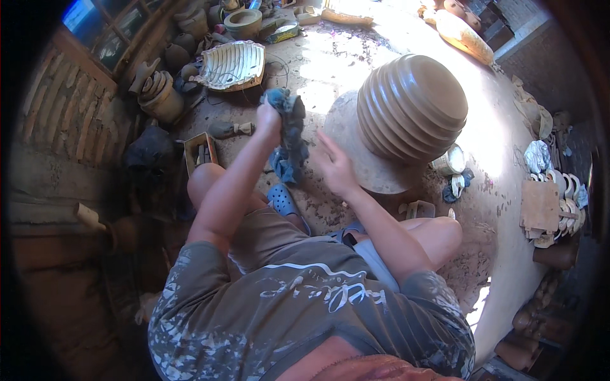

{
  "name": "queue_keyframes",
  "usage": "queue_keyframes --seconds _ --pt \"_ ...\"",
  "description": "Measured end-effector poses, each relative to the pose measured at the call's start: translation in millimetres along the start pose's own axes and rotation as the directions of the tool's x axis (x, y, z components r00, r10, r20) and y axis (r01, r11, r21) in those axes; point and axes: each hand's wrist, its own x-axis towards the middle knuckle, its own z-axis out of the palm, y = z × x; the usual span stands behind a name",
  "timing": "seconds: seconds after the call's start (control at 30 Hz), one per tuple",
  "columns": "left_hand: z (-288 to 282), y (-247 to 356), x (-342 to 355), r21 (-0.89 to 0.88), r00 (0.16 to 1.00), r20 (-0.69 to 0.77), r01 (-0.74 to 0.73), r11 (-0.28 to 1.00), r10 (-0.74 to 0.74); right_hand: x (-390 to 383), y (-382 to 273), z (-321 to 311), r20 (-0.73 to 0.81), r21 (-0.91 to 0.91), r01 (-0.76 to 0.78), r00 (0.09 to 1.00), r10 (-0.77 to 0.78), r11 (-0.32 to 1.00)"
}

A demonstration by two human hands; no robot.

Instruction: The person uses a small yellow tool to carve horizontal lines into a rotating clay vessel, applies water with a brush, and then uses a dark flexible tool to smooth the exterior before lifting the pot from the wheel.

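Observation:
My left hand (269, 119) is closed round a bunched, wet-looking dark blue-grey rag (292, 136), which hangs down over the floor in front of me. My right hand (337, 166) holds nothing; its fingers are stretched out, slightly smeared by motion, between the rag and a round wheel disc (343, 130). On that disc, to the right, stands a large ribbed clay pot (413, 105) with a shiny brown surface. Neither hand touches the pot. Beneath the rag shows a blue clog (282, 200) on my foot.
Right of the disc are a small pale bucket (452, 160) and crumpled scraps (459, 184). A tool box (198, 151) stands by my left knee, near a dark bottle-shaped thing (230, 130). A ribbed white mold (234, 65) lies beyond. Stacked pieces (540, 206) line the right side.

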Motion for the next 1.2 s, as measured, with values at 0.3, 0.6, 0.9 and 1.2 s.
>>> queue_keyframes --seconds 0.3,0.6,0.9,1.2 --pt "-28 6 96 0.982 0.976 0.111 -0.137 0.129 0.188 -25 102 -134 -0.049 0.981 -0.103 0.691 0.721 0.165" --pt "136 81 84 0.700 0.785 0.616 -0.586 0.408 0.070 12 102 -117 0.010 1.000 -0.009 0.985 0.172 -0.009" --pt "328 84 -40 0.306 0.307 0.952 -0.941 -0.143 0.018 38 103 -86 -0.086 0.974 0.113 0.986 0.141 -0.198" --pt "295 109 46 0.407 0.439 0.894 -0.880 0.246 0.093 43 98 -109 -0.106 0.891 0.220 0.952 0.288 -0.398"
